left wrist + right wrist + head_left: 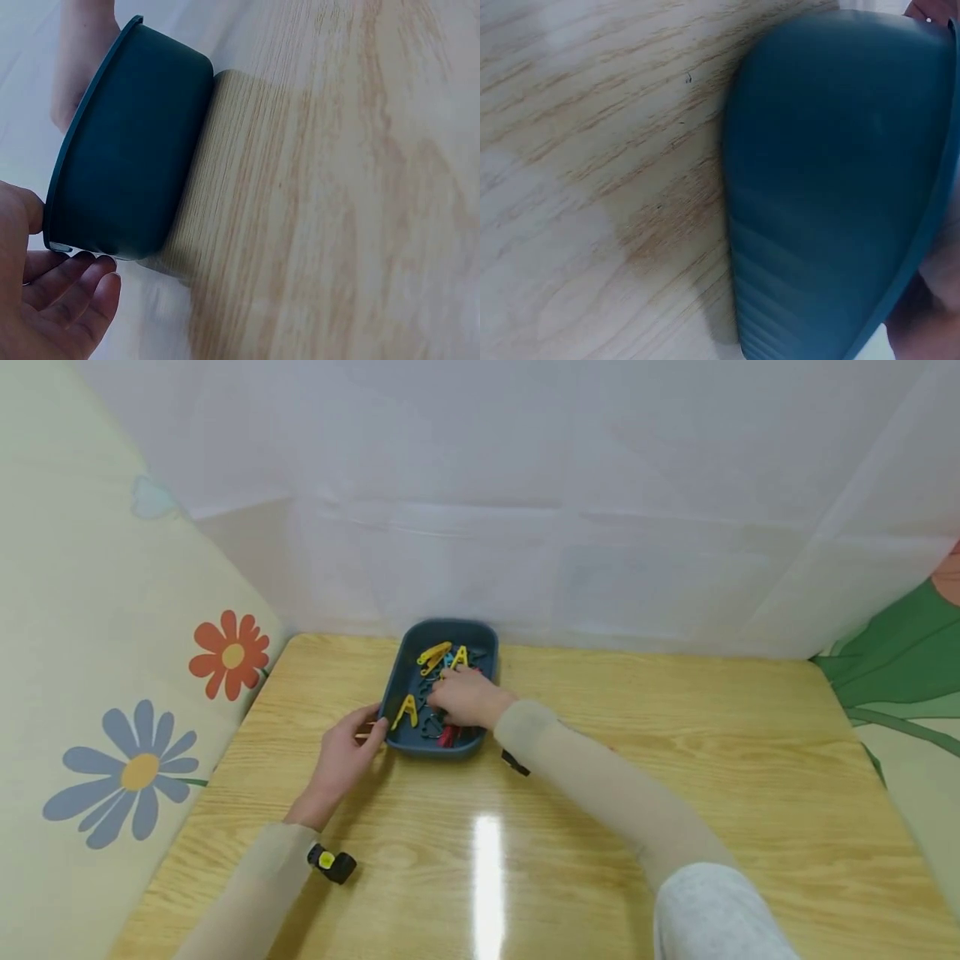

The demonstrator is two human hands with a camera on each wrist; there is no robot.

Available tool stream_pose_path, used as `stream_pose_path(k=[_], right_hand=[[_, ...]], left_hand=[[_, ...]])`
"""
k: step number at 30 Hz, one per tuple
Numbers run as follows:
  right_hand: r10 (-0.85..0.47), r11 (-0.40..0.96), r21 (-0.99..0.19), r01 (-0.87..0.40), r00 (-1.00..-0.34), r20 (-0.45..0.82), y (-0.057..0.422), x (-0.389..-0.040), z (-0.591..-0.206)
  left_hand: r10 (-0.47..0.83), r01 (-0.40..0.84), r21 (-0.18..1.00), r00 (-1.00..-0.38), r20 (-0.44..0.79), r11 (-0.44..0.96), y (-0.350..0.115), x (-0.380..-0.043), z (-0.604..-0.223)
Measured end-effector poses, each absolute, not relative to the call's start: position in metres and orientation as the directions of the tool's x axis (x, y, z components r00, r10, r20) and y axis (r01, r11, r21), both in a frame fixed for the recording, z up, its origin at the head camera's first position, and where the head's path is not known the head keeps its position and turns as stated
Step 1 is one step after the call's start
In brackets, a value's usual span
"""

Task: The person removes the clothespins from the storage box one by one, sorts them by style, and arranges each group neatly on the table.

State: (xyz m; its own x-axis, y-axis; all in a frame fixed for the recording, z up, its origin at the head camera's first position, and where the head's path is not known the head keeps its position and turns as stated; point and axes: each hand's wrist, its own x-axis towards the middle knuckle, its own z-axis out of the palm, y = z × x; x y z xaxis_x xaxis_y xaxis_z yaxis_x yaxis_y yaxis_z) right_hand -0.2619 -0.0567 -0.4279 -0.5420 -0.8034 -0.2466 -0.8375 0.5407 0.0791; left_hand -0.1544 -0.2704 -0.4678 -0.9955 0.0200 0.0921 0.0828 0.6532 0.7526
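A dark blue plastic basket (pixel 411 749) stands on the table, holding yellow clips (pixel 407 711), dark clips (pixel 432 724) and a red piece (pixel 448 737). At its left side my left hand (pixel 348 755) pinches the rim, thumb on top and fingers against the outer wall. The left wrist view shows those fingers (pixel 96 296) under the basket's edge. My right hand (pixel 468 697) reaches over the right rim, fingers down among the clips. The basket wall (pixel 840 172) blocks most of that hand in the right wrist view, so I cannot tell whether it grips a clip.
The wooden table (pixel 675 760) extends around the basket. Close behind stands a white sheet (pixel 450 560). Flower-patterned panels (pixel 138 772) flank the table on both sides. A small dark wrist device (pixel 330 864) is on the left sleeve.
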Motion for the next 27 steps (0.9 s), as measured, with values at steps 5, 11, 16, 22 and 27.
stream_pose_path(k=[5,11,16,22,27], right_hand=[[-0.796,0.550,0.055,-0.833,-0.543,-0.269,-0.0560,-0.2623,-0.4256],[-0.785,0.549,0.078,-0.832,-0.546,-0.293,-0.0566,-0.2611,-0.4239],[-0.786,0.541,0.090,-0.836,-0.541,-0.300,-0.0587,-0.2600,-0.4249],[-0.801,0.522,0.119,-0.844,-0.534,-0.272,-0.0607,-0.2604,-0.4290],[-0.809,0.515,0.121,-0.849,-0.527,-0.261,-0.0608,-0.2603,-0.4305]], left_hand=[[0.022,0.089,0.750,-0.995,0.099,0.655,-0.2707,-0.1543,-0.4693],[0.017,0.088,0.754,-0.995,0.101,0.651,-0.2716,-0.1542,-0.4692],[0.017,0.093,0.754,-0.994,0.108,0.650,-0.2717,-0.1547,-0.4681],[0.019,0.096,0.753,-0.994,0.110,0.651,-0.2715,-0.1546,-0.4692],[0.019,0.091,0.755,-0.994,0.103,0.650,-0.2721,-0.1541,-0.4705]])
